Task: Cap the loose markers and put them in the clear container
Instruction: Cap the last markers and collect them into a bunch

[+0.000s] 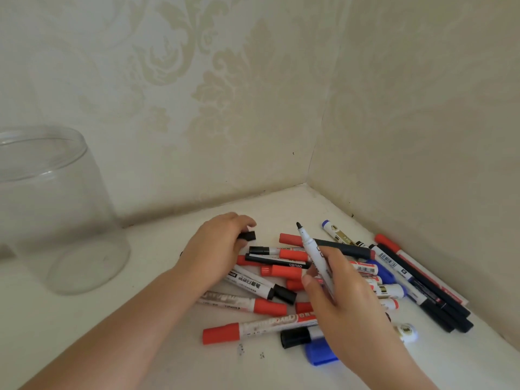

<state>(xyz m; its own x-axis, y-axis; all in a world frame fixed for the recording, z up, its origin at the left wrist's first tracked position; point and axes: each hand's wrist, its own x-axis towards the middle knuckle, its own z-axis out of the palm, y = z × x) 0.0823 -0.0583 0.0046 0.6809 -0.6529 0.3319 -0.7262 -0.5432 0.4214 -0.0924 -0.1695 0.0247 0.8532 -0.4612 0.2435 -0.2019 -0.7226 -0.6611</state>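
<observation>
My right hand (340, 299) holds an uncapped white marker (311, 249) with its black tip pointing up and away from me. My left hand (216, 246) is closed around a black cap (248, 235) at the far left edge of the pile. Between and under my hands lies a heap of markers (270, 304) with red, black and blue caps, spread on the white surface. The clear container (56, 209) stands upright and open at the far left, with nothing visible inside it.
The white surface (157, 243) ends in a corner of two wallpapered walls (306, 181) just behind the pile. Long dark markers (422, 288) lie along the right wall. A blue cap (320, 353) lies at the near edge of the heap.
</observation>
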